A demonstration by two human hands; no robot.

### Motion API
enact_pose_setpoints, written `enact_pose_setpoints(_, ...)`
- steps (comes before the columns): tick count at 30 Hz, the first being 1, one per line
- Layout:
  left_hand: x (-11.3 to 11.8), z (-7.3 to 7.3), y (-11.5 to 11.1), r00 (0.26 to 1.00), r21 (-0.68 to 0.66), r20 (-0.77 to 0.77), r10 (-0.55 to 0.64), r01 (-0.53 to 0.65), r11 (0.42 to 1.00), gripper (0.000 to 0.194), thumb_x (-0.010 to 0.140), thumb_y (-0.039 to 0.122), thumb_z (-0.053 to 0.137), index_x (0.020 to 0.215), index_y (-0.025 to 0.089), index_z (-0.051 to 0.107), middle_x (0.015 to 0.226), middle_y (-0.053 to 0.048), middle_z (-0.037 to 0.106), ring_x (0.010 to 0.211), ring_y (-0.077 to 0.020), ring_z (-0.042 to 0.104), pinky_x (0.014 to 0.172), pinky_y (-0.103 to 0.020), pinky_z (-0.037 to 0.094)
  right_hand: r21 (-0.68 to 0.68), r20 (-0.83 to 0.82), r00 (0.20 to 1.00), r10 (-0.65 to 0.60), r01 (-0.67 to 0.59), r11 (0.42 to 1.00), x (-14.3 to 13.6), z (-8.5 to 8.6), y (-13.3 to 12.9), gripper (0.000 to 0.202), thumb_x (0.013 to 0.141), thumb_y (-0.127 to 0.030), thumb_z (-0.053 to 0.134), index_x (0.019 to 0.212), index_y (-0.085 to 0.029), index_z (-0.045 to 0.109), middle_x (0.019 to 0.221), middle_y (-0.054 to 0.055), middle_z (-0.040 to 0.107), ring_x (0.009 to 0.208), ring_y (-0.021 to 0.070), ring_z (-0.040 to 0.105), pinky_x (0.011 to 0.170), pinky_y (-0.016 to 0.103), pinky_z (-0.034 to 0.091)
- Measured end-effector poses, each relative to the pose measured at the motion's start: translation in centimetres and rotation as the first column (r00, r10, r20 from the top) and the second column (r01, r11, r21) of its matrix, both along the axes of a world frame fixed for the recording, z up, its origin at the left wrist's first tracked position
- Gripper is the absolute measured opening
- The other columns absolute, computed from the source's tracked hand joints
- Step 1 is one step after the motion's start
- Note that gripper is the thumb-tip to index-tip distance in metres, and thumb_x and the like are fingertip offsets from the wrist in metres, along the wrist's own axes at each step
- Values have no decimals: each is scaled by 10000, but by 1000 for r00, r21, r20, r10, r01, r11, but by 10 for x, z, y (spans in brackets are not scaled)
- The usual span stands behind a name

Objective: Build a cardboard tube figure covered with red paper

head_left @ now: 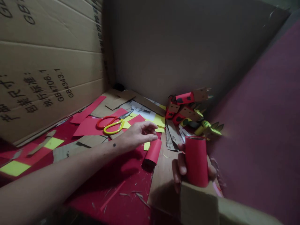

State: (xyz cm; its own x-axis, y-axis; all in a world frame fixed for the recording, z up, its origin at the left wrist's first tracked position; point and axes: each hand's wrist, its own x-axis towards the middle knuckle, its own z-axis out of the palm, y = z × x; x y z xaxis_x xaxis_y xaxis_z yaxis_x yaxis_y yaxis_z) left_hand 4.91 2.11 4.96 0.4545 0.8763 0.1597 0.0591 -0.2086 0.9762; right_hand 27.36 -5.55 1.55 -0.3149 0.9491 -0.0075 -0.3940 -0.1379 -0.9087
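My left hand (142,132) is just above a red paper-covered tube (153,152) lying on the table, its fingers apart with nothing between them. In my right hand (181,165) is another red tube (197,161), held upright with fingers on both sides of it. Scissors (114,122) with red and yellow handles lie on red and yellow paper to the left of my left hand. A brown cardboard piece (199,203) partly covers my right hand from below.
Decorated red and yellow tubes (185,98) are piled at the back right. Red paper (87,126), cardboard scraps and clippings lie about on the table. A large printed cardboard box (51,56) stands at the left, and a pink surface (260,125) rises at the right.
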Motion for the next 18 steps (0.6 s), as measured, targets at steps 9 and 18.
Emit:
enact_pose_setpoints(9, 23, -28, -22, 760, 252, -632, 153, 15, 968, 913, 645, 625, 633, 1372, 129, 391, 1022, -219, 629, 886, -442, 615, 714, -482, 429, -27, -61, 998, 3, -5, 1000, -4, 10, -7, 540, 741, -591, 563, 1169, -264, 603, 774, 30, 633, 678, 197, 632, 573, 312, 530)
enact_pose_setpoints(18, 11, -21, -5, 746, 270, -632, 210, -41, 962, 730, 730, 413, 539, 1394, 168, 360, 983, -164, 662, 779, -335, 639, 629, -376, 448, 6, 28, 999, 15, -15, 1000, -4, 13, -1, 334, 903, -324, 563, 1195, -166, 541, 1204, 85, 577, 1005, 217, 606, 832, 429, 522)
